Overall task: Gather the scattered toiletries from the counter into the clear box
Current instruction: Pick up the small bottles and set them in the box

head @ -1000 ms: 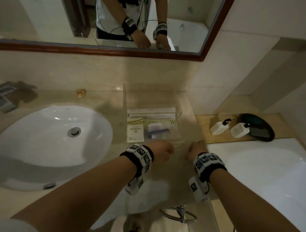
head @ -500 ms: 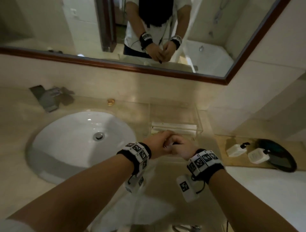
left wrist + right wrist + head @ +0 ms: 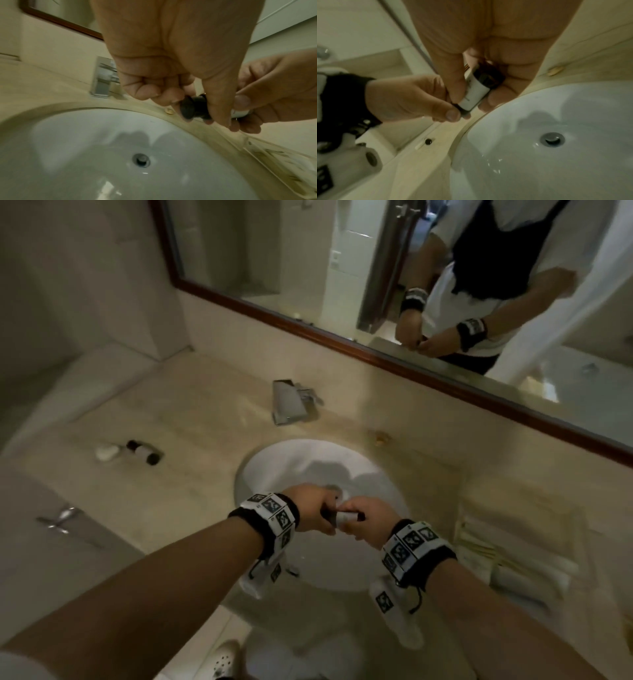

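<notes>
Both hands hold one small bottle [image 3: 475, 93] over the sink [image 3: 274, 460]: the left hand [image 3: 308, 510] pinches its dark cap [image 3: 192, 108] with curled fingers, the right hand [image 3: 368, 520] wraps thumb and fingers round the white body. The cap probably wants tightening first; keep the body gripped firm, then carry it to the clear box [image 3: 520, 546] at the counter's right edge. Another bottle [image 3: 144, 451] lies near the counter's left edge

Hands shift from the box to above the sink

Both hands, earlier at the clear box's front edge, now meet over the round white sink basin [image 3: 359, 470]; the left hand [image 3: 310, 513] and right hand [image 3: 368, 523] together grip a small white-labelled bottle with a black cap [image 3: 475, 93].
</notes>
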